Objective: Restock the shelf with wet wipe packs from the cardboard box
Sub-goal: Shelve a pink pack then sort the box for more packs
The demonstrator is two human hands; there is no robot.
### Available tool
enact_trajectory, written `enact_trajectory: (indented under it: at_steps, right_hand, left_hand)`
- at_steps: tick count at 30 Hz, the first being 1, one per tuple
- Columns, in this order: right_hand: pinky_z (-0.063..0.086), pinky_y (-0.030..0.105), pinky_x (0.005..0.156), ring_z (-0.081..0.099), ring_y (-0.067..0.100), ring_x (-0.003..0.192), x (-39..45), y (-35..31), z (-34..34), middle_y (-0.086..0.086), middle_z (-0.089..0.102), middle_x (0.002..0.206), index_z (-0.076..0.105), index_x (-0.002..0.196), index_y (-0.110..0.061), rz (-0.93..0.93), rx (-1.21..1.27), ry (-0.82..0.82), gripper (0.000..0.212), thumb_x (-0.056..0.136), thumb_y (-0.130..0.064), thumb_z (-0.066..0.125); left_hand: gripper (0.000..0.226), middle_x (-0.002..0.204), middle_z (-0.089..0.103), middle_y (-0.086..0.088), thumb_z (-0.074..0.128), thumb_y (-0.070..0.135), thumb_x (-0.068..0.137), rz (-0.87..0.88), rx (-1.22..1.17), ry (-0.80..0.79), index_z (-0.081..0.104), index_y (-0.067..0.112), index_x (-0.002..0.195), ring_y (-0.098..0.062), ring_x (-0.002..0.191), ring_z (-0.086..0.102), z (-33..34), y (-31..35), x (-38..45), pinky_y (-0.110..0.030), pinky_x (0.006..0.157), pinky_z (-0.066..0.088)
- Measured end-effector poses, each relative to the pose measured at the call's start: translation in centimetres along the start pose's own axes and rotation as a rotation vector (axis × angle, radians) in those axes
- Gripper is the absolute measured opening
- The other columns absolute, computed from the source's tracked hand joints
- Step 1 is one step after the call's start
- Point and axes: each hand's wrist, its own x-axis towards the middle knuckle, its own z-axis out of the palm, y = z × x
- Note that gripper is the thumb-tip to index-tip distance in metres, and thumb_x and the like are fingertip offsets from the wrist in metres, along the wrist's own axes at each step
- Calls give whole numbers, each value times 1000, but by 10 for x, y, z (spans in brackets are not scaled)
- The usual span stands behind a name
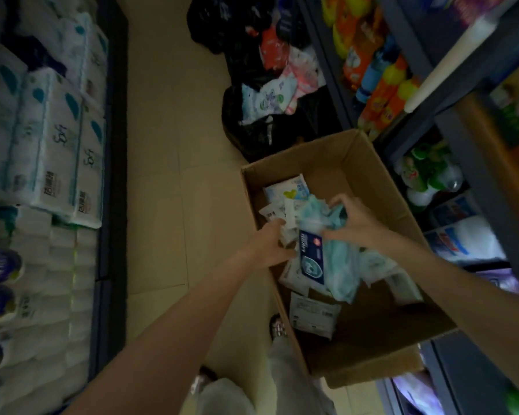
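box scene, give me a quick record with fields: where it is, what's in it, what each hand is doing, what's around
box: open cardboard box on the floor by the right shelf
contents: loose wipe packs
left hand: down among the packs at the box's left wall, grip unclear
right hand: gripping a teal pack
around: tissue packs on the left, black bags behind the box

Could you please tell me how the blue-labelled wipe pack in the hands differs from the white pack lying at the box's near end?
The blue-labelled pack is lifted between both hands; the white pack lies flat on the box floor. One shows a dark blue label, the other pale print. Both are soft flat packs.
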Motion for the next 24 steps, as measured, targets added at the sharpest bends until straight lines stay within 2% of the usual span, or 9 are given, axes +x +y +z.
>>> enact_trajectory:
  at_steps: [1,3,6,9,11,14,16,19,24]
  right_hand:
    - [45,31,75,52,21,98,-3,-26,-17,8,47,113,46,103,-23,-84,53,-15,47,70,-20,79]
    - [49,32,76,56,17,95,-14,-86,-52,8,54,111,49,100,-23,-227,208,-120,40,73,-13,77]
    - [55,26,70,63,17,93,-42,-180,-87,6,60,106,51,101,-23,-355,406,-284,37,74,-9,71]
    - [55,23,68,66,9,82,-68,-266,-88,-1,65,100,53,105,-25,-437,598,-331,36,70,-28,61]
    - [55,23,67,66,6,75,-85,-319,-75,-2,66,98,50,116,-25,-497,651,-369,47,70,-34,58]
    - [57,22,68,67,5,77,-115,-397,-46,-4,64,104,36,129,-33,-652,545,-427,78,66,-12,77]
    - [57,23,73,67,4,82,-144,-448,-22,-7,63,109,27,133,-39,-755,447,-458,96,60,-3,77]
    - [58,24,74,68,6,86,-198,-521,20,-7,63,111,26,134,-38,-902,375,-502,88,66,-1,69]
    - [59,29,69,69,13,86,-297,-629,88,4,65,113,42,126,-30,-1150,371,-572,71,69,2,69]
  left_hand:
    - [98,144,39,-4,79,29,67,31,-205,-55,22,14,145,-19,129,43,-15,5,-12,-29,105,36]
    - [119,141,45,-1,84,39,46,78,-395,-58,20,20,145,-15,125,49,-52,17,-44,-39,106,41]
    - [110,129,59,-4,83,32,47,187,-595,-18,28,19,141,-17,114,60,-112,28,-98,-41,99,48]
    - [93,119,66,-7,82,22,50,278,-767,126,38,16,132,-19,101,67,-165,28,-164,-31,82,57]
    - [91,114,68,-3,84,19,53,302,-770,270,39,18,132,-17,98,69,-194,21,-208,-31,80,57]
    - [90,113,69,-4,86,17,54,379,-772,426,41,19,131,-22,100,68,-235,-4,-277,-42,89,54]
    - [72,106,72,-5,83,11,57,437,-768,526,51,18,121,-22,94,70,-258,-27,-330,-38,83,56]
    - [47,92,75,0,74,-5,69,491,-774,663,58,18,106,-15,79,71,-281,-63,-419,-26,67,58]
    - [82,107,71,-7,82,17,49,501,-701,957,49,10,124,-22,91,70,-305,-116,-573,-34,75,57]
